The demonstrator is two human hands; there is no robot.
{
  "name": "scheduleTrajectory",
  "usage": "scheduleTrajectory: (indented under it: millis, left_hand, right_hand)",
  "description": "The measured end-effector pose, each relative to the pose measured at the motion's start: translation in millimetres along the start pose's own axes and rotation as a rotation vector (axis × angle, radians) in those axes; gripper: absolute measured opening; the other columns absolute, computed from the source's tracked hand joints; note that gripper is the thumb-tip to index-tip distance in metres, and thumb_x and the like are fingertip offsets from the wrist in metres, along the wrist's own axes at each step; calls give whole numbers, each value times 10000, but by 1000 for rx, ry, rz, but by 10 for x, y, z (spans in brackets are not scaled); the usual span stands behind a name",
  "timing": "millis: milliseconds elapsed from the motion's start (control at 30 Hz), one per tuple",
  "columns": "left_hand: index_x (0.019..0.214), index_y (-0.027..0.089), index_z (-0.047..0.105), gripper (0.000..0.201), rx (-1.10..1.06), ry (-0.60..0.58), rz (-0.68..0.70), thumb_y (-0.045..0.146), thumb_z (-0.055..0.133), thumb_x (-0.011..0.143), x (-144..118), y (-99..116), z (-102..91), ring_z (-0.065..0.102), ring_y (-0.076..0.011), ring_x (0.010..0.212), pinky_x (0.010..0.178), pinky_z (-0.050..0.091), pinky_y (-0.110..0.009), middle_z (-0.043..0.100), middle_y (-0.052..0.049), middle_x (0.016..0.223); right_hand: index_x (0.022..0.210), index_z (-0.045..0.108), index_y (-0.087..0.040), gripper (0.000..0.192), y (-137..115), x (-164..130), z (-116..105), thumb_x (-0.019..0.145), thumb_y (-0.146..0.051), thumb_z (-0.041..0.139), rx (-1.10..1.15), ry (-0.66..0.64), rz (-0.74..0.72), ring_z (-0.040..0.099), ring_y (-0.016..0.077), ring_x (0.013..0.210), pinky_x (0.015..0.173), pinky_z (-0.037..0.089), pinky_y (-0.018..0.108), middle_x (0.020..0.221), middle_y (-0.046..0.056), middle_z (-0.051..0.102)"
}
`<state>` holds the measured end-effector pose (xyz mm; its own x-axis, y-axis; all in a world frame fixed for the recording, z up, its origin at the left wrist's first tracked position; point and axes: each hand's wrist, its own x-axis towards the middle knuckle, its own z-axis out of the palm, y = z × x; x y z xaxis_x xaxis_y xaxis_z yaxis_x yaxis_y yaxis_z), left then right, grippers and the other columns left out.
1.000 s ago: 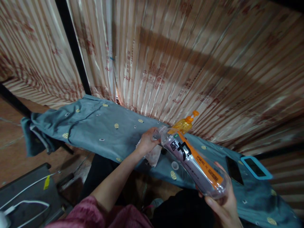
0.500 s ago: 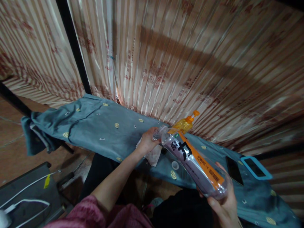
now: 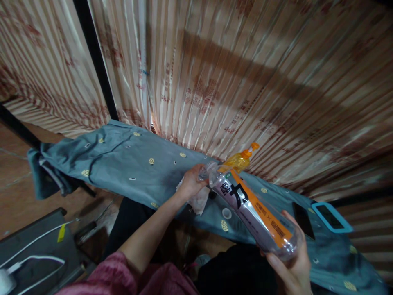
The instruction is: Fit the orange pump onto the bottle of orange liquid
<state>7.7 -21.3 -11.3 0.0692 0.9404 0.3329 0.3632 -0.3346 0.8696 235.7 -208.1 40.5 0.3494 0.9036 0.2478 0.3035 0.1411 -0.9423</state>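
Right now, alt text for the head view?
Right hand holds the base of a tilted clear plastic bottle with an orange-and-purple label; left hand is at its neck, over a grey-blue patterned cloth before striped curtains.

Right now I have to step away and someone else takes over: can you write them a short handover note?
Left hand: at the neck of the clear bottle, pressing a white cloth there.
Right hand: grips the bottle's base; bottle lies tilted over the blue-covered table.
White cap lies on the table, so the bottle is open.
Orange bottle stands behind.
Left: cap not yet back on.
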Motion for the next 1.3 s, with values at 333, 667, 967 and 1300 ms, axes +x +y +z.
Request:
scheduleTrajectory:
  millis: [333,667,967,1300]
  left_hand:
    - [1133,186,649,447,28,-11,-6,80,686,700,-6,39,-23,698,-241,1049,942,540,-351,742,-53,1130]
    - [1128,191,661,436,8,6,4,90,711,706,-9,22,-11,706,-234,1024,929,549,-337,747,-41,1110]
    - [1117,201,669,430,0,25,17,96,715,702,-7,4,0,714,-226,983,900,560,-335,754,-31,1080]
    - [1121,188,655,444,3,10,24,75,694,693,-8,3,-6,709,-229,1008,913,549,-336,749,-45,1101]
  right_hand:
    - [1427,424,-349,923,-76,10,40,618,-433,860,60,19,21,371,365,1368,931,416,372,1560,-4,354]
    - [1436,451,-312,933,67,56,-59,607,-379,872,35,13,-69,432,338,1312,883,445,325,1536,12,400]
    - [1430,451,-316,934,78,56,-34,597,-409,864,31,32,-58,400,391,1346,931,445,400,1549,38,384]
    - [1449,441,-324,960,85,61,-66,592,-411,866,33,17,-39,456,377,1288,814,465,341,1495,46,439]
